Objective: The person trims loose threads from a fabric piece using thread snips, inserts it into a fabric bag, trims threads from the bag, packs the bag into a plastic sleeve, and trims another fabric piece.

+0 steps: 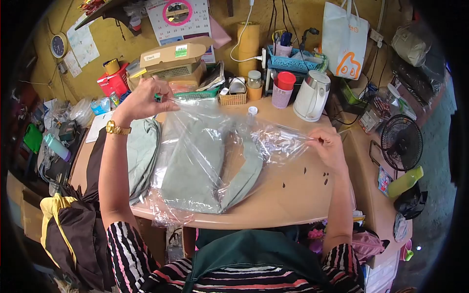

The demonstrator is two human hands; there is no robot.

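A clear plastic bag (278, 141) is stretched between my two hands above the table. My left hand (149, 99), with a gold watch at the wrist, pinches its upper left edge. On the right, my right hand (326, 145) pinches the bag's other edge between thumb and fingers. Folded grey-green cloth (193, 171) lies under or inside the plastic; which one I cannot tell. A curved strip of the same cloth (246, 173) extends to its right. More grey-green fabric (142, 156) lies to the left, beneath my left forearm.
Behind the bag are a small white cap (252, 111), a basket (233, 99), a pink cup (282, 96) and a white kettle (311, 97). A black fan (401, 142) stands at the right. Several dark specks dot the tabletop (293, 200).
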